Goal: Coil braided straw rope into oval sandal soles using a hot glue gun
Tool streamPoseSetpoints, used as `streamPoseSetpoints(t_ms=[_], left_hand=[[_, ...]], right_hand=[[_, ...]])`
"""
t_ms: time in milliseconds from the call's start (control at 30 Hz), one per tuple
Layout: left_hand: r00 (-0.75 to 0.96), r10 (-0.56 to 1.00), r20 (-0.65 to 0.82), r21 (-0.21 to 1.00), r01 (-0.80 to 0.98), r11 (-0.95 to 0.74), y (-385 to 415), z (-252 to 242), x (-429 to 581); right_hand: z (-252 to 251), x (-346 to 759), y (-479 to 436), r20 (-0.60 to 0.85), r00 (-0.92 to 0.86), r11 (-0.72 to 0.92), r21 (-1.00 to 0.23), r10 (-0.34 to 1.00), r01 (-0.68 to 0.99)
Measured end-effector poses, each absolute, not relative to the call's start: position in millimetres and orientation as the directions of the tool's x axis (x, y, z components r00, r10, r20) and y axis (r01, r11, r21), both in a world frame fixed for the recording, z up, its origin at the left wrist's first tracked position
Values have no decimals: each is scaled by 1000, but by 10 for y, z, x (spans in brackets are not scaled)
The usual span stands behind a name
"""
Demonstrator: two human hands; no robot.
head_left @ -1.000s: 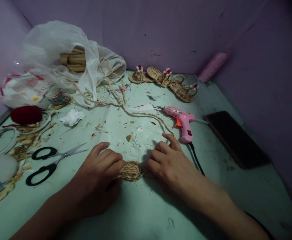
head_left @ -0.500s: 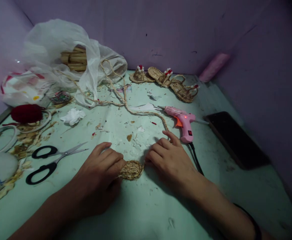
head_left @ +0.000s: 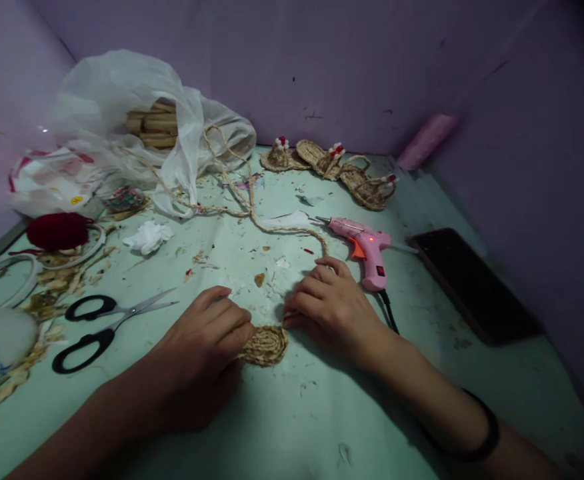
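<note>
A small oval coil of braided straw cord (head_left: 266, 346) lies on the pale green table, in front of me. Its left end is pinched by my left hand (head_left: 207, 347), whose thumb is mostly hidden. At the coil's upper right edge, my right hand (head_left: 335, 307) has its fingers closed on the straw cord (head_left: 292, 230). From there the cord runs back across the table toward a plastic bag. Just behind my right hand rests a pink glue gun (head_left: 365, 243), its small red light lit.
Black-handled scissors (head_left: 117, 323) lie left, partly spread. Behind are crumpled tissue (head_left: 147, 237), dark red yarn (head_left: 58, 231) and a plastic bag (head_left: 117, 80) holding dry stalks. Small woven straw slippers (head_left: 319, 159) line the wall. A phone (head_left: 475, 283) lies right.
My right hand has shifted slightly left and up along the coil's edge, its fingers drawn closer together. My left hand keeps its hold on the coil. The view has tilted a little.
</note>
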State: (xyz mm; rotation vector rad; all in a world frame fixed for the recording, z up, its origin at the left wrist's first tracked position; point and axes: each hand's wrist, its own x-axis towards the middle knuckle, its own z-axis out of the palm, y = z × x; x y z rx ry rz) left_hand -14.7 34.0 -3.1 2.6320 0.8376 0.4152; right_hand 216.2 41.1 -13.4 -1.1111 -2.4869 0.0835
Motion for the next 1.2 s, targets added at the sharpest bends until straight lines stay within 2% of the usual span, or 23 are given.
streamPoseSetpoints(t_ms=[200,400,600,833,933,1067,1133,1200], left_hand=[[804,579,133,425,482,-766,369,-14,-148],[805,580,129,420,485,-767,377,-20,-147],[817,568,99,437,477,-763,382,-23,-155],[840,533,101,373,464,-803,419,4,-148],[872,472,129,264,429,-864,489,41,-94],[887,408,217,160,380,-911,530,74,-30],[818,477,322,173,445,-879,483,92,-38],[636,653,411,243,615,-751,400,118,-63]], right_hand=[[-67,2136,592,217,-739,768,-250,638,590],[-91,2143,718,221,-772,791,-327,596,517],[-82,2144,662,202,-763,728,-517,615,450],[-114,2144,653,262,-763,753,-518,591,405],[-121,2185,547,291,-731,737,-540,617,406],[-148,2185,321,310,-649,707,-460,694,537],[-172,2160,237,318,-609,682,-445,726,580],[-193,2133,194,325,-589,667,-466,740,581]])
